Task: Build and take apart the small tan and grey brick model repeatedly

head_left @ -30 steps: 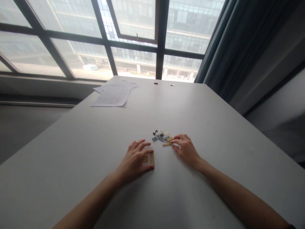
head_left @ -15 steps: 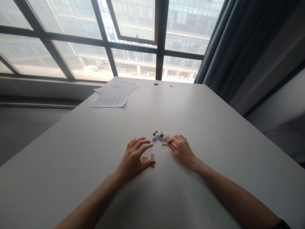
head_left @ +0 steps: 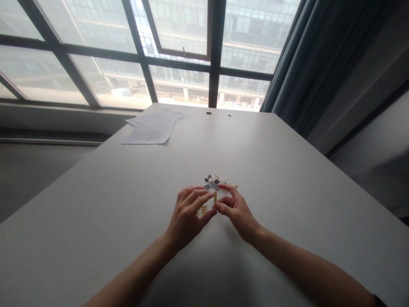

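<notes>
In front of me, a narrow tan toy-brick plate (head_left: 215, 197) stands on end between my two hands. My right hand (head_left: 240, 215) pinches it low down with thumb and index finger. My left hand (head_left: 188, 212) meets it from the other side, index fingertip near its upper part and thumb by its lower end. Below the left fingers, another tan studded plate (head_left: 204, 209) lies on the table, partly hidden by that hand. Just beyond the fingertips is a small pile of white, grey and dark toy bricks (head_left: 216, 181).
The white table (head_left: 255, 153) reaches to the window. Printed papers (head_left: 151, 128) lie at its far left, and two round holes show near the far edge. A blue-grey curtain (head_left: 294, 64) hangs at the right.
My right hand has brought the tan plate from beside the pile toward me and left, turning it upright. My left hand has moved right to meet it, its fingers closing in.
</notes>
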The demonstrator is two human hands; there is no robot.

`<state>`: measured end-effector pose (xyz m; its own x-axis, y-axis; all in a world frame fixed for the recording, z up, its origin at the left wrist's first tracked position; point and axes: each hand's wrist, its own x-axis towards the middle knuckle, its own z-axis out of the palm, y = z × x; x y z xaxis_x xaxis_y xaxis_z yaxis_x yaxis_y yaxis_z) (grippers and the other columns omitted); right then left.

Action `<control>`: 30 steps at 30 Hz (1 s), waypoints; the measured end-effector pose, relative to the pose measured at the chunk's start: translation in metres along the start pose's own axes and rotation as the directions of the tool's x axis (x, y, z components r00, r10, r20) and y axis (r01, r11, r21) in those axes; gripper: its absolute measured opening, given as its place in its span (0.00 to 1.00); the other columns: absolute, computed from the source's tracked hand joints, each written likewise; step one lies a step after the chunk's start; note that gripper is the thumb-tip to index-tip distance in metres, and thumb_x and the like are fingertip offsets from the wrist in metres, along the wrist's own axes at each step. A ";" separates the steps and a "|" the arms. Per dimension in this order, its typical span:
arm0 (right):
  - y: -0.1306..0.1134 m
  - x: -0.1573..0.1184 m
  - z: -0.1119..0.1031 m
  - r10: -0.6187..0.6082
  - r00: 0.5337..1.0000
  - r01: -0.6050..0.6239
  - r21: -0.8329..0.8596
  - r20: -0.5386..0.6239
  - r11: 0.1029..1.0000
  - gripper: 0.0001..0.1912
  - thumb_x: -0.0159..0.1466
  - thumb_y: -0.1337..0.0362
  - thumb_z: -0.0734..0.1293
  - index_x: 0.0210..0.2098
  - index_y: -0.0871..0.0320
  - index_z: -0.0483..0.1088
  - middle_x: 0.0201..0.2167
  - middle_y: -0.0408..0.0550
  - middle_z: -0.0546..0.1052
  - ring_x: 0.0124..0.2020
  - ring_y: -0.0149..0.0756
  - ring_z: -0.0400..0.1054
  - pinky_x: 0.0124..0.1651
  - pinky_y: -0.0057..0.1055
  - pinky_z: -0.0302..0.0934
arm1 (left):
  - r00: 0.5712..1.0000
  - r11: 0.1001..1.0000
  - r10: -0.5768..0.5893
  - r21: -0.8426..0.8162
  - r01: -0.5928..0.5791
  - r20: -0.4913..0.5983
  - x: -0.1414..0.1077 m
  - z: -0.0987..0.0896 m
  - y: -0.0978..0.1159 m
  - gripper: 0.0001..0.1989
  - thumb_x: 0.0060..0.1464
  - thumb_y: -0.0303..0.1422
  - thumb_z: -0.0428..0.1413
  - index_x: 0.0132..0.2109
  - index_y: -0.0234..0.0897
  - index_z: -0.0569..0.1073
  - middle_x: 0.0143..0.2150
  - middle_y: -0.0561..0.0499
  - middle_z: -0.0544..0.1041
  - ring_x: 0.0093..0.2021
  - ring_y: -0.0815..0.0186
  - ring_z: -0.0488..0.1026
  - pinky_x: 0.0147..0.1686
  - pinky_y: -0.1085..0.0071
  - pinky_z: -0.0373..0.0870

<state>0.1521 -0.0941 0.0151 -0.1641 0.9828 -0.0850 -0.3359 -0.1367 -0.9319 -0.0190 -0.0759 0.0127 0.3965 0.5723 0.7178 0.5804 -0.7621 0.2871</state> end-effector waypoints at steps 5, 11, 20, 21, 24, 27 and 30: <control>-0.002 0.001 -0.001 -0.001 0.999 0.002 -0.023 0.045 1.000 0.20 0.52 0.65 0.72 0.45 0.57 0.69 0.25 0.40 0.75 0.29 0.31 0.69 0.38 0.31 0.62 | 1.000 0.999 0.007 -0.044 -0.007 -0.006 -0.002 0.000 0.000 0.16 0.52 0.33 0.61 0.49 0.40 0.72 0.41 0.48 0.77 0.48 0.59 0.70 0.49 0.60 0.65; 0.002 0.002 -0.002 -0.006 0.989 0.003 0.017 0.148 1.000 0.22 0.53 0.64 0.73 0.48 0.57 0.71 0.30 0.43 0.76 0.34 0.32 0.69 0.41 0.32 0.62 | 1.000 0.995 -0.018 -0.103 0.018 0.002 -0.002 0.000 0.003 0.14 0.54 0.30 0.58 0.49 0.40 0.72 0.43 0.46 0.76 0.48 0.59 0.69 0.47 0.60 0.67; 0.015 0.000 -0.001 0.017 0.984 -0.037 0.114 0.175 0.993 0.25 0.51 0.67 0.75 0.48 0.57 0.72 0.37 0.46 0.76 0.36 0.32 0.69 0.42 0.32 0.63 | 0.997 0.998 0.048 0.047 -0.046 -0.053 -0.005 0.002 0.001 0.11 0.54 0.26 0.58 0.44 0.41 0.75 0.38 0.49 0.77 0.43 0.60 0.70 0.43 0.61 0.66; 0.016 0.000 0.001 0.021 0.987 -0.042 0.130 0.158 0.991 0.26 0.49 0.68 0.76 0.48 0.56 0.71 0.37 0.45 0.76 0.35 0.31 0.69 0.42 0.32 0.64 | 0.995 0.995 0.066 0.077 -0.061 -0.070 -0.006 0.001 0.001 0.11 0.53 0.26 0.58 0.45 0.41 0.75 0.38 0.49 0.77 0.43 0.61 0.70 0.44 0.61 0.65; 0.016 -0.003 0.005 0.033 0.995 -0.051 0.191 0.093 0.980 0.27 0.47 0.69 0.77 0.46 0.56 0.70 0.37 0.44 0.75 0.32 0.29 0.68 0.41 0.31 0.64 | 0.986 0.981 0.128 0.162 -0.109 -0.111 -0.007 -0.002 0.001 0.14 0.51 0.26 0.60 0.46 0.42 0.75 0.36 0.51 0.78 0.41 0.62 0.71 0.46 0.60 0.64; 0.017 -0.006 0.009 0.040 0.997 -0.052 0.200 0.064 0.978 0.25 0.45 0.70 0.77 0.42 0.57 0.70 0.37 0.44 0.75 0.33 0.29 0.68 0.40 0.30 0.65 | 0.976 0.967 0.169 0.212 -0.139 -0.135 -0.009 -0.006 0.001 0.14 0.51 0.28 0.61 0.46 0.43 0.74 0.35 0.52 0.78 0.39 0.63 0.71 0.46 0.59 0.63; 0.020 -0.008 0.012 0.025 0.998 -0.035 0.179 0.059 0.983 0.25 0.44 0.70 0.77 0.41 0.57 0.69 0.37 0.44 0.74 0.35 0.30 0.68 0.39 0.30 0.64 | 0.969 0.959 0.196 0.234 -0.158 -0.149 -0.010 -0.007 0.004 0.13 0.53 0.29 0.60 0.47 0.42 0.74 0.35 0.52 0.78 0.38 0.63 0.71 0.46 0.59 0.63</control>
<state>0.1357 -0.1059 0.0015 -0.2272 0.9699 -0.0873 -0.4906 -0.1914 -0.8501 -0.0256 -0.0866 0.0114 0.3923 0.3603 0.8464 0.6605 -0.7507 0.0135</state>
